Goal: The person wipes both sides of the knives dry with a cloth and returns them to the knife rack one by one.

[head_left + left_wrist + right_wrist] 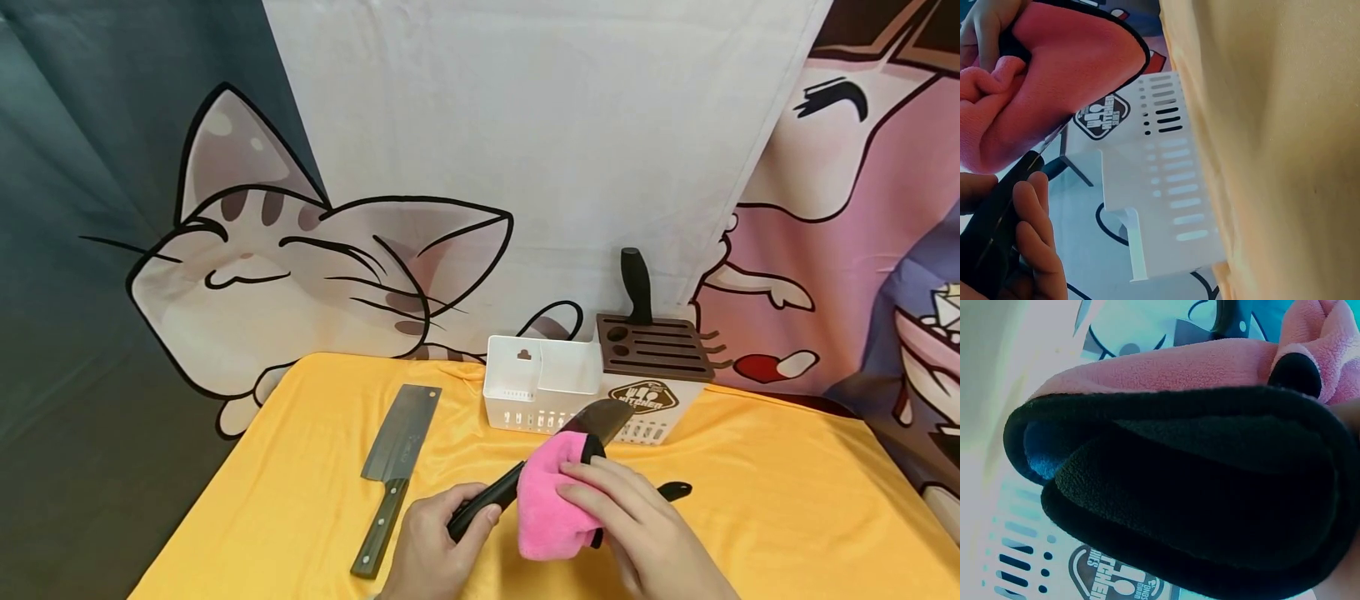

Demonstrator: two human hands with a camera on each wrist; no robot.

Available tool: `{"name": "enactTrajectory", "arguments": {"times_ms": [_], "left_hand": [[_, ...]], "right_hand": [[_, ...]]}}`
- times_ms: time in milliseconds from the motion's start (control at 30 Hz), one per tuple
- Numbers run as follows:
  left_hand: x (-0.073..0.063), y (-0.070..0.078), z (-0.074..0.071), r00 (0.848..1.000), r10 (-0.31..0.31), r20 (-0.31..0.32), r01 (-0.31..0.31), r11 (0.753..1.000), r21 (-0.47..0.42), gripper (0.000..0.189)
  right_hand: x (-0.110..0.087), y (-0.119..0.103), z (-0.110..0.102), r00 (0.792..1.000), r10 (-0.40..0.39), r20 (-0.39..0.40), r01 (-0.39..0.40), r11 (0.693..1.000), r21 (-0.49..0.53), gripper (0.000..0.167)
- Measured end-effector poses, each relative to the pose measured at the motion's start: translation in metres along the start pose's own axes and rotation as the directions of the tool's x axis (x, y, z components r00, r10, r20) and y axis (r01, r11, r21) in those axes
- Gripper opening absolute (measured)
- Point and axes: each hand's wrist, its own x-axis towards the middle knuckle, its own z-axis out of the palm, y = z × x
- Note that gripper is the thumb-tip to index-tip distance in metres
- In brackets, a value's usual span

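My left hand [433, 543] grips the black handle [491, 497] of a kitchen knife, which points up and to the right above the table. A pink cloth [551, 512] with black edging is folded over the blade, and my right hand [641, 521] holds it there. Beyond the cloth, the far end of the blade [609, 417] shows. Most of the blade's middle is hidden. In the left wrist view the fingers [1038, 234] curl round the handle. The right wrist view is mostly filled by the folded cloth [1166, 365], with its dark inner side showing.
A cleaver [396, 475] lies on the yellow tablecloth [300, 492] at the left. Behind the hands stands a white knife holder [570, 375] with a brown slotted top; a black handle [636, 283] rises from it. Another black handle [677, 491] pokes out past my right hand.
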Motion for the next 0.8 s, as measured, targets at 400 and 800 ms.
{"name": "enactTrajectory", "arguments": {"times_ms": [400, 800], "left_hand": [[0.000, 0.002, 0.002, 0.999, 0.002, 0.035, 0.001, 0.995, -0.102, 0.012], [-0.001, -0.001, 0.006, 0.980, 0.199, -0.024, -0.200, 0.974, -0.107, 0.013]], "right_hand": [[-0.010, 0.000, 0.008, 0.991, 0.057, 0.122, -0.052, 0.998, -0.042, 0.044], [-0.014, -0.004, 0.010, 0.964, 0.186, 0.192, -0.178, 0.982, -0.058, 0.046]]}}
